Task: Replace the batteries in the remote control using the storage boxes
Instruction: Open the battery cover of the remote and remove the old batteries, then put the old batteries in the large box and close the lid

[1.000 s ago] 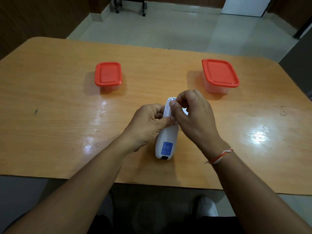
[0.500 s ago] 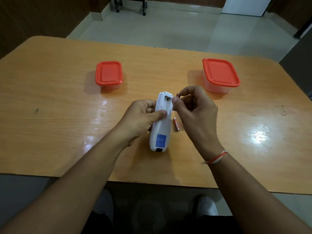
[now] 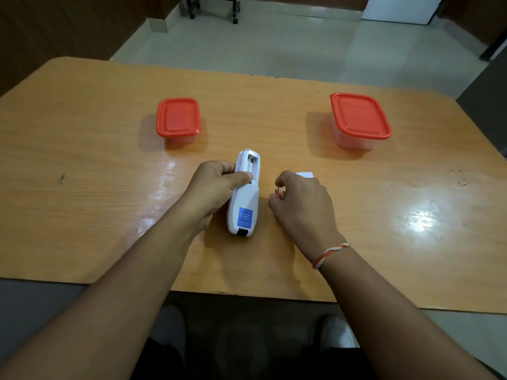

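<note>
We see the white plastic remote control back-up at frame centre on the glossy orange wooden desk, battery bay open. Our left hand has its grip clenched round it. Just right, our right hand pinches small orange batteries. Two red-lidded clear plastic boxes sit upper left and upper right, lids on.

A pale tiled floor is lying beyond the wooden counter, with a wheeled black stand standing at its far end.
</note>
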